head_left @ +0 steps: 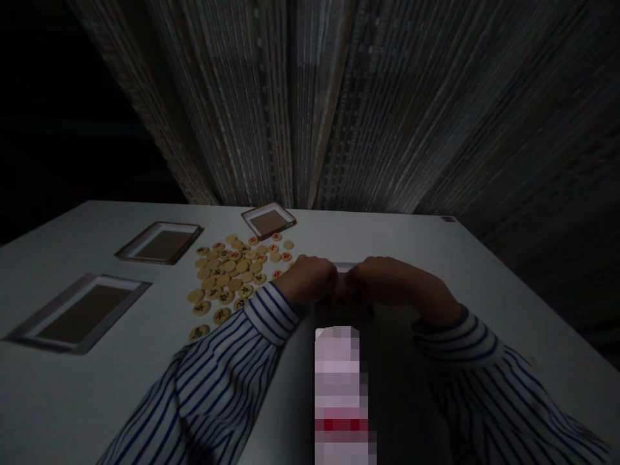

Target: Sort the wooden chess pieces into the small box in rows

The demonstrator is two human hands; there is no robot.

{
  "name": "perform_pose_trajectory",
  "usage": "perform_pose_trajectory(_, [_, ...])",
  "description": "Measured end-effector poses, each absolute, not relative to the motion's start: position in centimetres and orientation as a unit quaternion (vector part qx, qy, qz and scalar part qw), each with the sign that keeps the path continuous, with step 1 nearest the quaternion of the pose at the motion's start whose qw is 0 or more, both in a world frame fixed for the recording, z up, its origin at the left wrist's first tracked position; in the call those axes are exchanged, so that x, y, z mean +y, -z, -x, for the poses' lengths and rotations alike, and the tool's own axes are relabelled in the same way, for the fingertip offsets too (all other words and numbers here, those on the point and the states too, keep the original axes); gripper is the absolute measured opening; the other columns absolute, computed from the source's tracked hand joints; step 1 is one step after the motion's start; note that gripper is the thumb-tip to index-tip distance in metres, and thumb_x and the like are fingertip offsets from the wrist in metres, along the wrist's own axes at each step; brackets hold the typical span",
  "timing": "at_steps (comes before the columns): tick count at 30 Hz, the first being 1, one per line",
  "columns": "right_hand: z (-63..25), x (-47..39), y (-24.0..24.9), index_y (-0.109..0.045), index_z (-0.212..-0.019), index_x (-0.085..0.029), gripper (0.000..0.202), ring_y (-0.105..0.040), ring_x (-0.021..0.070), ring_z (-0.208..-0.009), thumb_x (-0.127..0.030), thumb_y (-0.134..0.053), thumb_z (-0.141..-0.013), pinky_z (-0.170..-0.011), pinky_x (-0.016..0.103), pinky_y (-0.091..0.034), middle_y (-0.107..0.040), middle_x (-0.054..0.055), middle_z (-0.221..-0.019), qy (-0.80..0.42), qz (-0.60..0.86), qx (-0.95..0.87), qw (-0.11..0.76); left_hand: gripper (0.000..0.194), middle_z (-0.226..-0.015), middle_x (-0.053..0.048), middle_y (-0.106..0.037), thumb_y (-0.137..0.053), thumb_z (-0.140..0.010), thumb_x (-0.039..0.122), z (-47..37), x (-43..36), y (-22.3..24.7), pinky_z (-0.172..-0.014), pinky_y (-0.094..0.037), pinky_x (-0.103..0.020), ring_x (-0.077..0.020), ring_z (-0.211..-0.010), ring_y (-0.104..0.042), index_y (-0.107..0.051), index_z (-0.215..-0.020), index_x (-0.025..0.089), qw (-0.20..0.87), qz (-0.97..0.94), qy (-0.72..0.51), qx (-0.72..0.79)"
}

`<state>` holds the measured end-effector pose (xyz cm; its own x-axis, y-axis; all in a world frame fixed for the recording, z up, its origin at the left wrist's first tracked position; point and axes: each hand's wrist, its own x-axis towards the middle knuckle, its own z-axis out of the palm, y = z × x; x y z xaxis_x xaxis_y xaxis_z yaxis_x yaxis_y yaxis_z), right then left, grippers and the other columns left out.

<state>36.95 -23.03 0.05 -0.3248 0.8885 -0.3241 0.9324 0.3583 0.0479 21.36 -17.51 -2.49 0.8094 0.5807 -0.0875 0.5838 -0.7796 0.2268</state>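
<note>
Illegible characters (221, 315) on discs (229, 265)

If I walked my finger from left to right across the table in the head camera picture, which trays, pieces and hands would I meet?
Gray-edged tray → brown-edged tray → spread of round pieces → left hand → right hand.

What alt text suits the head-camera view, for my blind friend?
A person's left hand and right hand, in blue-striped white sleeves, are close together at a mostly hidden, pale-edged object over a white table. To their left lie round tan pieces, some with red or black characters, and three shallow rectangular trays; a grey striped curtain hangs behind.
</note>
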Motion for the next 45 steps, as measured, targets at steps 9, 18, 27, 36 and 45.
perform_pose_trajectory(9, [-37.5, -23.2, -0.7, -0.066, -0.080, -0.017, 0.027, -0.059, 0.0157, -0.062, -0.019, -0.039, -0.081, -0.050, 0.026, -0.030, -0.067, 0.007, -0.075, 0.008, -0.578, 0.807, 0.124, 0.024, -0.077, -0.005, -0.068, -0.045, -0.080, 0.026, -18.3, -16.6, -1.0, -0.062, -0.040, -0.025, -0.0169, -0.071, -0.060, -0.067, -0.081, 0.017, 0.151, -0.919, -0.092, 0.352])
perform_pose_trajectory(18, [-37.4, -23.5, -1.8, -0.063, -0.086, -0.019, 0.026, -0.061, 0.0184, -0.072, -0.024, -0.038, -0.085, -0.056, 0.027, -0.034, -0.068, 0.006, -0.082, -0.035, -0.585, 0.808, 0.056, 0.022, -0.074, -0.001, -0.066, -0.049, -0.078, 0.029, -14.6, -16.9, -5.3, -0.060, -0.040, -0.021, -0.0125, -0.065, -0.058, -0.066, -0.080, 0.015, 0.165, -0.896, -0.198, 0.362])
perform_pose_trajectory(27, [-36.0, -24.4, -4.7, -0.063, -0.091, -0.021, 0.025, -0.060, 0.0161, -0.071, -0.031, -0.041, -0.086, -0.061, 0.026, -0.038, -0.068, 0.003, -0.081, -0.049, -0.584, 0.809, -0.042, 0.026, -0.077, -0.002, -0.066, -0.053, -0.077, 0.035, -11.9, -18.0, -7.7, -0.059, -0.040, -0.022, -0.0135, -0.068, -0.058, -0.066, -0.084, 0.014, 0.152, -0.865, -0.260, 0.401])
perform_pose_trajectory(36, [-32.9, -22.9, -7.3, -0.064, -0.098, -0.020, 0.027, -0.060, 0.0151, -0.074, -0.031, -0.043, -0.085, -0.064, 0.025, -0.041, -0.068, 0.002, -0.086, -0.023, -0.556, 0.821, -0.126, 0.029, -0.081, -0.001, -0.065, -0.048, -0.081, 0.038, -10.2, -17.3, -8.1, -0.068, -0.041, -0.023, -0.0150, -0.078, -0.057, -0.065, -0.087, 0.014, 0.144, -0.864, -0.227, 0.426])
perform_pose_trajectory(45, [-32.2, -21.7, -5.9, -0.065, -0.098, -0.019, 0.027, -0.060, 0.0177, -0.083, -0.030, -0.043, -0.085, -0.071, 0.027, -0.042, -0.068, 0.005, -0.094, -0.023, -0.547, 0.831, -0.094, 0.030, -0.095, -0.001, -0.067, -0.051, -0.079, 0.038, -8.9, -15.2, -6.4, -0.077, -0.043, -0.023, -0.0161, -0.086, -0.060, -0.064, -0.099, 0.019, 0.134, -0.880, -0.184, 0.417])
